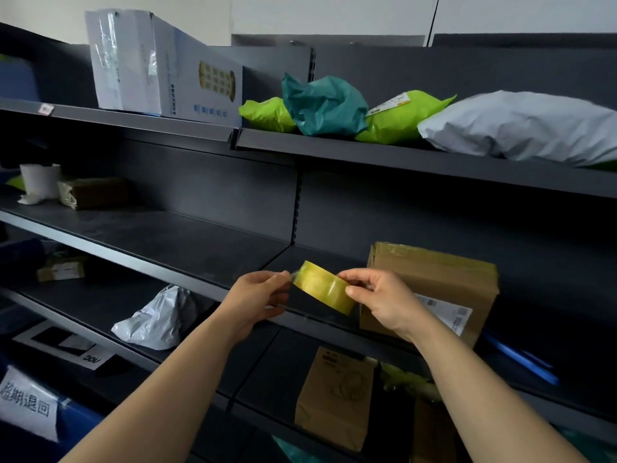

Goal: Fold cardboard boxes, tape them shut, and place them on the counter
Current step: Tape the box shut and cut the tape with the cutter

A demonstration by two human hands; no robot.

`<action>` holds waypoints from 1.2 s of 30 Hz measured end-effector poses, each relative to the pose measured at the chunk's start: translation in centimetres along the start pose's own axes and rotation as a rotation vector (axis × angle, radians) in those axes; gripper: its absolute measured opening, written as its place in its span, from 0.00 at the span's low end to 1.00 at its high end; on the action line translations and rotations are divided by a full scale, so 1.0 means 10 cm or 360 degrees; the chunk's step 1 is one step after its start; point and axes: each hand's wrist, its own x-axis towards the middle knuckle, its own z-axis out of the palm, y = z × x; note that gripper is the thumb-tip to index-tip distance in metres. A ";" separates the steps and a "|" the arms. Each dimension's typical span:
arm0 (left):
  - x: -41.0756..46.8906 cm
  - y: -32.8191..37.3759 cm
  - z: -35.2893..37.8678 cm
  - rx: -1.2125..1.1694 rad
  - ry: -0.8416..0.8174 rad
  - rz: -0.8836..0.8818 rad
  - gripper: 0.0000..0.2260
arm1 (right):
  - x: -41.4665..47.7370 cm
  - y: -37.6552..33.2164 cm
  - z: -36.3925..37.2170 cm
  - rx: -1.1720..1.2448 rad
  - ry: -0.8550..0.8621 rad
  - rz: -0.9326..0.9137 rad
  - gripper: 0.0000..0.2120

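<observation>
A yellow roll of clear tape [325, 286] is held in front of the dark shelving, between both hands. My right hand [384, 302] grips the roll's right side, thumb on its rim. My left hand [257, 300] pinches the tape's loose end at the roll's left edge. Just behind my right hand a brown cardboard box [440, 282] with a white label stands on the middle shelf [187, 242]. Its top seam looks taped.
The top shelf holds a white printed carton [160, 65], green and teal mailer bags [325, 106] and a grey bag [521, 128]. A white bag [160, 319] and a brown package [337, 399] lie on the lower shelves. Small parcels [93, 192] sit far left.
</observation>
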 end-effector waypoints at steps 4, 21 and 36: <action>-0.06 0.00 0.13 0.0005 0.0012 0.0060 0.09 | -0.14 0.05 -0.10 0.0021 -0.0012 0.0027 0.13; -0.25 -0.12 0.49 0.0168 -0.0345 0.0281 0.07 | -0.54 0.41 -0.43 0.0667 0.0073 0.0224 0.12; -0.26 -0.19 0.77 0.0397 -0.0286 0.0406 0.02 | -0.66 0.54 -0.62 0.0985 0.0124 0.0290 0.14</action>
